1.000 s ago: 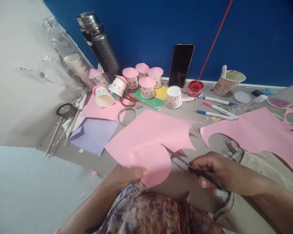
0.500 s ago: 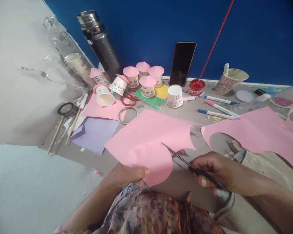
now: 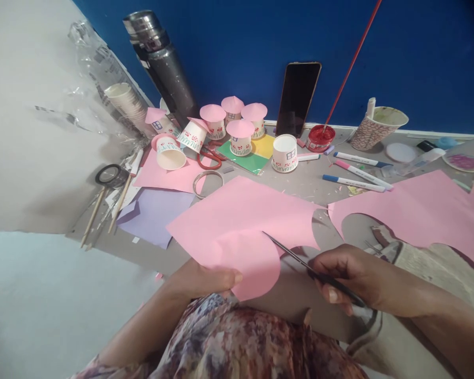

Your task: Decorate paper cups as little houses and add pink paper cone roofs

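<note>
A sheet of pink paper point(image 3: 237, 210) is pinched between the thumb and fingers of my left hand point(image 3: 215, 281) at its near edge. A curved cut runs into the sheet, leaving a rounded flap toward me. My right hand point(image 3: 349, 279) grips dark-handled scissors point(image 3: 292, 255), whose blades point left into the cut. The blades look nearly closed, and their tips rest at the paper. Behind the sheet stands a paper cup point(image 3: 285, 153) with a drawn window and no cone on it. Several similar cups with pink cone tops point(image 3: 240, 138) stand or lie farther left.
Markers point(image 3: 353, 183), a red paint pot point(image 3: 321, 138) and a propped phone point(image 3: 299, 99) line the back. Cut pink paper point(image 3: 414, 210) lies on the right. To the left are purple paper point(image 3: 154, 216), a tape ring point(image 3: 208, 183), red-handled scissors point(image 3: 209, 159) and a flask point(image 3: 161, 68).
The view has shifted slightly. The pink sheet's right edge has moved a little, while both hands keep their hold and the scissor tips stay at nearly the same spot in the cut.
</note>
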A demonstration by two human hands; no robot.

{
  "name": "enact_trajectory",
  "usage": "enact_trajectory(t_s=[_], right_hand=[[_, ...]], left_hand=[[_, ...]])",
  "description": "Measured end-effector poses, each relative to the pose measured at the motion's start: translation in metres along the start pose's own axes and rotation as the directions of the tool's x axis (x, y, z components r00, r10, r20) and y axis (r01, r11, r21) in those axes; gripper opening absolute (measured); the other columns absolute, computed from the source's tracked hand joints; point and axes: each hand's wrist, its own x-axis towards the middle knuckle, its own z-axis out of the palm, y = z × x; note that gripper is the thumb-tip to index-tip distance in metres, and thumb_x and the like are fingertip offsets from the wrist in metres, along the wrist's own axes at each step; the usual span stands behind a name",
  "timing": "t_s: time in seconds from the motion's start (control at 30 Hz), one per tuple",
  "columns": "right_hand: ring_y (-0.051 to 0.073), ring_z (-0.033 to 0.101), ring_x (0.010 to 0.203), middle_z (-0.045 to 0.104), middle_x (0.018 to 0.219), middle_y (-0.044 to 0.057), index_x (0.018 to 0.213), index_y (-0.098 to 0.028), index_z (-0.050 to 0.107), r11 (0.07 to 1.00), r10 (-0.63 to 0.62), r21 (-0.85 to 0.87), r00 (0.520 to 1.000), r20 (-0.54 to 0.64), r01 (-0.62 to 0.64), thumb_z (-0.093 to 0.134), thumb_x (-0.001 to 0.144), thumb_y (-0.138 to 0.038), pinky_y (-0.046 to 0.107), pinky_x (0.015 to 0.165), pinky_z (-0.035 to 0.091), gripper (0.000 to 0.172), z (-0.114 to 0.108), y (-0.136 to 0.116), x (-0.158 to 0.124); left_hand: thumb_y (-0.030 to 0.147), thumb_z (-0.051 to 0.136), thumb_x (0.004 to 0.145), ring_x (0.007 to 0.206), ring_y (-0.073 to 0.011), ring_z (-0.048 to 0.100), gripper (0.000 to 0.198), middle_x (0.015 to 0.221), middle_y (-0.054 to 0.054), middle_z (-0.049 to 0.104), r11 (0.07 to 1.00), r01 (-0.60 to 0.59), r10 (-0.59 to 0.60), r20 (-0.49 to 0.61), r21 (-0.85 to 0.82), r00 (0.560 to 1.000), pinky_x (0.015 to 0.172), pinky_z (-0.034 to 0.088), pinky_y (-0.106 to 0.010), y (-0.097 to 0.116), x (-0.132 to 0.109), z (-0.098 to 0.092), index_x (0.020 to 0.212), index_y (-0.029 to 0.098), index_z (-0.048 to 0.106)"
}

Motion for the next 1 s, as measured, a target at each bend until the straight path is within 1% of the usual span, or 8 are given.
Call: enact_trajectory(t_s=[0.13, 0.2, 0.27, 0.37, 0.5, 0.63, 0.77, 1.0], right_hand=[[0.008, 0.045, 0.05, 0.057, 0.057, -0.003, 0.065, -0.019, 0.056, 1.0, -0.003, 0.012, 1.0, -0.006, 0.003, 0.061, 0.081, -0.028, 0.024, 0.055, 0.035, 0.019, 0.0, 0.001, 0.0], [0.008, 0.046, 0.051, 0.057, 0.058, -0.004, 0.065, -0.019, 0.056, 1.0, -0.007, 0.012, 1.0, 0.003, 0.007, 0.06, 0.079, -0.026, 0.023, 0.054, 0.036, 0.016, 0.0, 0.002, 0.001], [0.009, 0.05, 0.053, 0.058, 0.061, -0.003, 0.067, -0.019, 0.058, 1.0, -0.004, 0.022, 1.0, 0.017, 0.004, 0.06, 0.079, -0.023, 0.022, 0.054, 0.038, 0.013, 0.0, 0.003, 0.001], [0.01, 0.052, 0.055, 0.059, 0.063, -0.003, 0.069, -0.019, 0.059, 0.998, 0.007, 0.055, 0.999, 0.039, -0.009, 0.061, 0.079, -0.025, 0.022, 0.055, 0.04, 0.012, 0.001, 0.001, 0.002], [0.01, 0.052, 0.055, 0.058, 0.061, -0.002, 0.068, -0.019, 0.06, 0.997, 0.003, 0.077, 0.999, 0.041, -0.006, 0.065, 0.084, -0.031, 0.023, 0.056, 0.042, 0.02, 0.002, 0.003, 0.002], [0.01, 0.053, 0.056, 0.059, 0.063, -0.002, 0.07, -0.018, 0.061, 0.998, -0.011, 0.068, 0.999, 0.04, 0.009, 0.062, 0.088, -0.028, 0.023, 0.056, 0.041, 0.02, 0.0, 0.008, 0.001], [0.009, 0.052, 0.056, 0.059, 0.063, -0.004, 0.071, -0.018, 0.061, 1.0, -0.017, 0.025, 0.999, 0.04, 0.016, 0.057, 0.082, -0.018, 0.021, 0.056, 0.038, 0.012, -0.002, 0.01, 0.001], [0.008, 0.052, 0.054, 0.057, 0.061, -0.005, 0.069, -0.018, 0.062, 1.0, 0.006, 0.028, 0.999, 0.052, -0.008, 0.052, 0.072, -0.011, 0.021, 0.053, 0.037, 0.012, -0.003, 0.008, 0.001]], left_hand=[[0.044, 0.079, 0.074, 0.051, -0.0153, 0.055, 0.038, 0.048, -0.001, 0.062, 0.998, 0.031, -0.029, -0.023, 0.061, 0.999, 0.052, 0.049, -0.026, 0.008, -0.001, 0.0, 0.049, 0.019, 0.066], [0.042, 0.081, 0.07, 0.049, -0.0153, 0.055, 0.036, 0.046, -0.002, 0.061, 0.996, 0.06, -0.056, -0.059, 0.07, 0.997, 0.05, 0.049, -0.026, 0.011, -0.001, 0.001, 0.049, 0.018, 0.065], [0.04, 0.083, 0.066, 0.048, -0.0157, 0.055, 0.032, 0.046, -0.002, 0.061, 0.995, 0.066, -0.061, -0.062, 0.072, 0.996, 0.049, 0.048, -0.027, 0.013, 0.001, 0.001, 0.05, 0.018, 0.065], [0.042, 0.082, 0.065, 0.046, -0.0156, 0.054, 0.032, 0.046, -0.001, 0.059, 0.994, 0.029, -0.031, 0.018, 0.108, 0.999, 0.045, 0.045, -0.026, 0.015, 0.003, -0.002, 0.052, 0.019, 0.065], [0.049, 0.08, 0.068, 0.046, -0.0142, 0.052, 0.037, 0.047, -0.001, 0.058, 0.992, -0.015, 0.0, 0.12, 0.126, 0.993, 0.044, 0.041, -0.025, 0.015, 0.006, -0.008, 0.053, 0.018, 0.065], [0.048, 0.082, 0.068, 0.047, -0.0145, 0.053, 0.035, 0.049, -0.001, 0.059, 0.995, -0.037, 0.026, 0.115, 0.088, 0.993, 0.045, 0.043, -0.025, 0.016, 0.007, -0.01, 0.057, 0.019, 0.066], [0.044, 0.081, 0.073, 0.047, -0.0142, 0.052, 0.035, 0.049, -0.003, 0.059, 0.989, -0.129, 0.116, 0.167, 0.067, 0.979, 0.046, 0.044, -0.026, 0.02, 0.008, -0.01, 0.055, 0.019, 0.065], [0.045, 0.076, 0.083, 0.048, -0.0142, 0.051, 0.036, 0.05, -0.003, 0.06, 0.958, -0.277, 0.247, 0.291, 0.067, 0.924, 0.047, 0.044, -0.026, 0.022, 0.012, -0.017, 0.06, 0.021, 0.064]])
